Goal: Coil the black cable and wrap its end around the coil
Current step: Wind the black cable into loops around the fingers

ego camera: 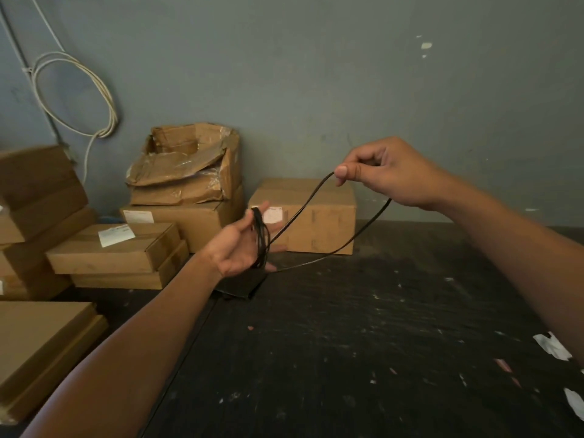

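A: Black cable (331, 213) loops several times around the left hand (241, 248), whose fingers are spread nearly straight, above the dark table (363, 327) toward its far edge.
B: And the right hand (385, 172)?
A: Raised higher; its grip pinches a long loop of the cable between thumb and curled fingers. Cardboard boxes (303, 216) stand along the far edge.

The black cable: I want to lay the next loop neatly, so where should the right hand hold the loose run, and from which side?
Keep hold at the bend of the black cable, where the right hand pinches it from above. Two strands run down from there to the coil across the left hand, so carrying the bend leftward should lay it onto the coil.
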A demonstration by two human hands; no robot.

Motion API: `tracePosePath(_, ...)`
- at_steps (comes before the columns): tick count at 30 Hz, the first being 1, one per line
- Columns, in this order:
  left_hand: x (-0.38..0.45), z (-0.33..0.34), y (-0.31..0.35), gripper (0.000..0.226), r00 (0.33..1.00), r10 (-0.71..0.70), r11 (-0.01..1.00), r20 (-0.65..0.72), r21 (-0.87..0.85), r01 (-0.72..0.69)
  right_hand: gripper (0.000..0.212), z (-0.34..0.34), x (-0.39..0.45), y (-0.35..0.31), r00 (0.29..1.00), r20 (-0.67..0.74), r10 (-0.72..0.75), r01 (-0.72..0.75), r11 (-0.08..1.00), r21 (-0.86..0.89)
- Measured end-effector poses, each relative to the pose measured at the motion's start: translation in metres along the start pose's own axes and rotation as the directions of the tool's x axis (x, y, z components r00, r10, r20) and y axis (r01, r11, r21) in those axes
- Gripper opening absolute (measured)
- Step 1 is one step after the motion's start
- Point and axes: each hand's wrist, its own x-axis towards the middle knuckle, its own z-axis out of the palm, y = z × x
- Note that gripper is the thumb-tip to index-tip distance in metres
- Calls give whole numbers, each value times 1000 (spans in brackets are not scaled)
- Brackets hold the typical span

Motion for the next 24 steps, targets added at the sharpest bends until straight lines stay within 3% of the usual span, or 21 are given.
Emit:
tracePosePath(3, 0, -14, 4, 44, 988, 117, 946, -103, -290, -143, 21, -2, -6, 3, 1000, 0, 29, -29, 991, 133)
tracePosePath(6, -2, -23, 6, 44, 975, 159, 893, -156, -398, -210, 23, -5, -7, 11, 998, 0, 67, -66, 984, 166)
tracePosePath(9, -4, -21, 1, 44, 988, 112, 965, -109, -224, -135, 18, 0, -8, 12, 999, 1, 49, -48, 989, 138)
tracePosePath(14, -9, 7, -14, 43, 974, -141, 977, 176, 182, 109, 12, 7, 4, 19, 995, -78, 67, -64, 997, 30)
tracePosePath(20, -22, 49, -22, 50, 802, -437, 845, 408, 492, 209, 4, 9, 8, 30, 990, -135, 28, -45, 991, -127)
tracePosePath(24, -32, 71, -20, 54, 688, -494, 827, 532, 533, 181, 5, 10, 4, 38, 988, -143, 57, -81, 983, -166)
